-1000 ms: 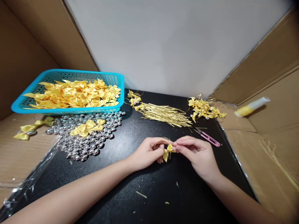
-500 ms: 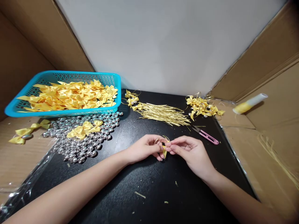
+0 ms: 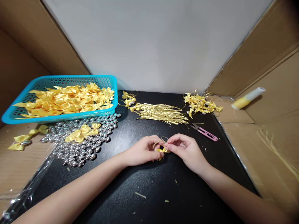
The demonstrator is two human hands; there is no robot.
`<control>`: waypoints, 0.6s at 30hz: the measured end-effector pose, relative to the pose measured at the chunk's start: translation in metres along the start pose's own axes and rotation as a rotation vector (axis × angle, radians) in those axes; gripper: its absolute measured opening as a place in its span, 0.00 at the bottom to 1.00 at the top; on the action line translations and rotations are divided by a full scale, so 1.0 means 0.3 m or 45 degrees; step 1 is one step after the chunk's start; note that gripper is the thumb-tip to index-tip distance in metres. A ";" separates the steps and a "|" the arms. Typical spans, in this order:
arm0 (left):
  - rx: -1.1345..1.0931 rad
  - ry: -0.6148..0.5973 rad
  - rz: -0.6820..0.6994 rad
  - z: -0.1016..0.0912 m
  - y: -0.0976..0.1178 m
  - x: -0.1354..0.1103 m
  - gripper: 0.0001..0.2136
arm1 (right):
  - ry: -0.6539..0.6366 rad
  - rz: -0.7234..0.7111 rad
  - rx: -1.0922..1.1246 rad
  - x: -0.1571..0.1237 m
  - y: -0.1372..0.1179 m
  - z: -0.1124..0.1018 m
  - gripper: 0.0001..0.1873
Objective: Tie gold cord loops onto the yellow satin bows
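Observation:
My left hand (image 3: 146, 151) is closed on a yellow ribbon bow (image 3: 163, 150), thumb in front of it. A thin gold cord (image 3: 154, 145) loops up from the bow between my hands. My right hand (image 3: 184, 149) pinches at the bow's upper right side, where the cord passes; its fingertips seem to grip the cord. Both hands are close together over the black tabletop (image 3: 121, 189). Whether a silver bead is on this bow is hidden by my fingers. Just beyond my hands lies a bundle of cut gold cords (image 3: 162, 113).
At the left, a blue basket (image 3: 58, 119) holds yellow bows, with silver beads (image 3: 86, 149) spread before it. Bows with cord loops (image 3: 201, 102) are piled at the back right. Pink thread snips (image 3: 207, 134) lie right of the cords. Cardboard walls flank the table.
The bow has turned so that more of its face shows between my hands. My right fingers have shifted slightly toward the cord loop. The whole view has shifted a little.

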State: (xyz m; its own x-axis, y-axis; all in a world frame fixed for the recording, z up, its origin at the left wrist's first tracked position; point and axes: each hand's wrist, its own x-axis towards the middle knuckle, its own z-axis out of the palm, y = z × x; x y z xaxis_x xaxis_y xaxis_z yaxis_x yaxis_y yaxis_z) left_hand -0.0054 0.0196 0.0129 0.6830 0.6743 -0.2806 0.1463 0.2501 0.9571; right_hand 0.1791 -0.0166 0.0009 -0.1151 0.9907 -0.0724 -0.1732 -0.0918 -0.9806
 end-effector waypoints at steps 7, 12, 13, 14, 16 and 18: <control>0.029 -0.069 -0.082 -0.020 0.013 -0.009 0.09 | -0.010 -0.112 0.058 -0.001 0.027 0.005 0.06; 0.052 -0.035 -0.105 -0.031 0.018 -0.013 0.06 | -0.050 -0.160 0.093 -0.004 0.039 0.009 0.04; 0.053 -0.029 -0.091 -0.034 0.023 -0.013 0.06 | -0.050 -0.157 0.112 -0.004 0.042 0.010 0.04; 0.063 -0.020 -0.074 -0.037 0.029 -0.014 0.06 | -0.054 -0.147 0.135 -0.004 0.043 0.011 0.04; 0.128 0.001 -0.052 -0.044 0.042 -0.016 0.09 | -0.071 -0.113 0.182 -0.004 0.046 0.011 0.04; 0.239 0.019 -0.040 -0.052 0.050 -0.019 0.12 | -0.082 -0.088 0.210 -0.004 0.047 0.011 0.04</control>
State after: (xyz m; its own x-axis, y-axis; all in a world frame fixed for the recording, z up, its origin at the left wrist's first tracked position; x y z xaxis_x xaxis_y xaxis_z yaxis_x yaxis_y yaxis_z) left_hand -0.0181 0.0304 0.0278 0.6654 0.6789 -0.3102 0.2991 0.1383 0.9442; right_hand 0.1735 -0.0194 -0.0123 -0.1587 0.9873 0.0110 -0.3404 -0.0443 -0.9392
